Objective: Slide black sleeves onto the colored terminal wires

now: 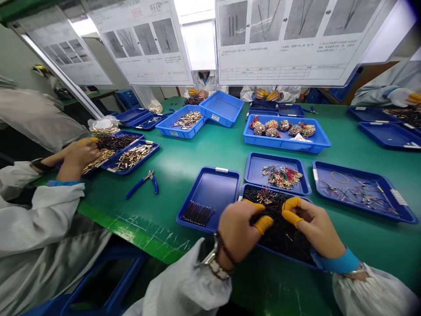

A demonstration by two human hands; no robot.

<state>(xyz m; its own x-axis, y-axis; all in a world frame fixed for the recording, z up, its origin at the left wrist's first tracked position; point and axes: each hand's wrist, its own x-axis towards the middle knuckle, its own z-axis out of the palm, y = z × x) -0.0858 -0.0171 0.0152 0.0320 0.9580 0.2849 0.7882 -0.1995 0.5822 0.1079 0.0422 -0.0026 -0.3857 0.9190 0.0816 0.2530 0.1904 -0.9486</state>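
Note:
Both my hands wear yellow finger covers and hover over a blue tray (296,262) heaped with thin black sleeves (279,239). My left hand (241,226) has its thumb and index finger apart, with nothing visible between them. Opposite it, my right hand (312,221) pinches thumb and index finger together; whatever is between them is too small to make out. A small bunch of wires with gold-coloured ends (267,195) lies on the black sleeves just beyond my fingers. To the left, a blue tray (217,184) holds a row of black-sleeved wires (199,213).
Behind my hands, a tray (255,169) carries coloured wires with gold ends (283,176). Loose wires lie in a tray (365,171) at right. Blue-handled cutters (143,184) rest on the green table (177,162). A co-worker's hands (80,156) work at left; other people sit opposite.

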